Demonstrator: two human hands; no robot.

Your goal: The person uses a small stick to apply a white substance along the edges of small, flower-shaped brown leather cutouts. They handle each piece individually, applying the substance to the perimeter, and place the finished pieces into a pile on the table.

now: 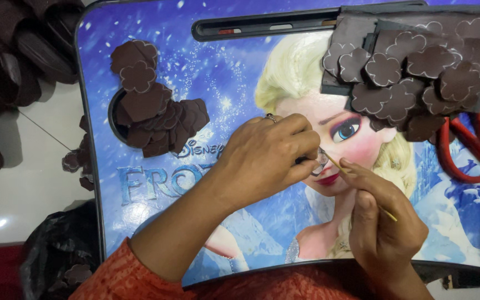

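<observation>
My left hand point(268, 158), a ring on one finger, is closed around a small dark item with a thin wire loop point(319, 161) showing at the fingertips. My right hand point(381, 219) pinches a thin yellow stick point(362, 189) whose tip meets the loop. Both hands hover over a blue lap table point(195, 72) printed with a cartoon character. Brown flower-shaped cut-outs point(151, 111) lie in a pile at the table's left, over its round cup hole.
More brown flower cut-outs point(412, 72) rest on dark sheets at the top right, with red-handled scissors point(468, 150) beneath them. A pencil slot point(262, 25) runs along the far edge. Dark scraps point(79, 164) and a black bag point(56, 255) lie on the floor at left.
</observation>
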